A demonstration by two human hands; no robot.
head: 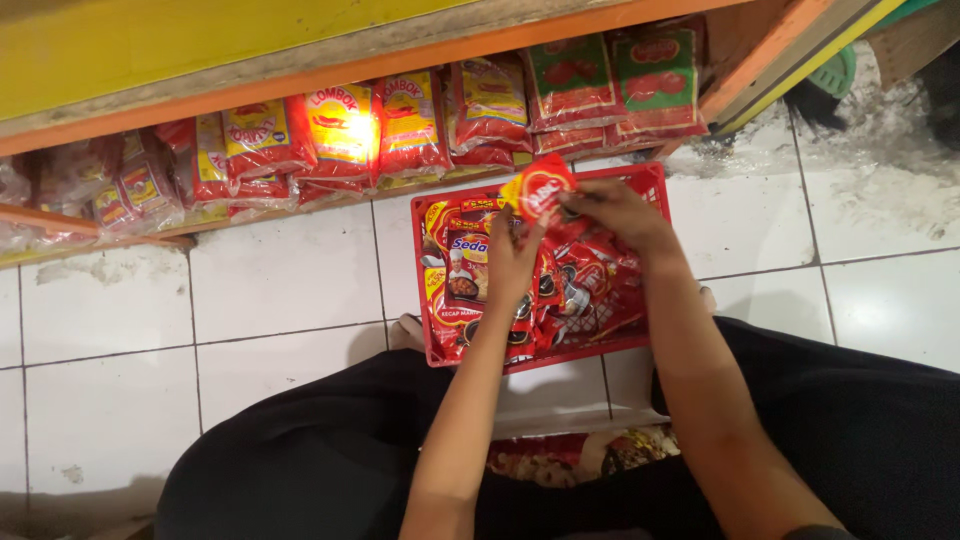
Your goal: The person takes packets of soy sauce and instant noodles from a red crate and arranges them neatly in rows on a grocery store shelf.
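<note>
Red sachet (537, 191) btwn both hands' fingertips (522, 228)

White tiled floor (270, 290), perhaps dusty, beneath an orange-edged shelf (300, 80) under bright light.

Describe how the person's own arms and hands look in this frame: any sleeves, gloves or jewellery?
Both forearms are bare to the frame's lower edge, with no sleeves in view. The left hand and right hand wear no gloves, and no rings, watch or bracelets show. Black clothing covers the legs below.
</note>
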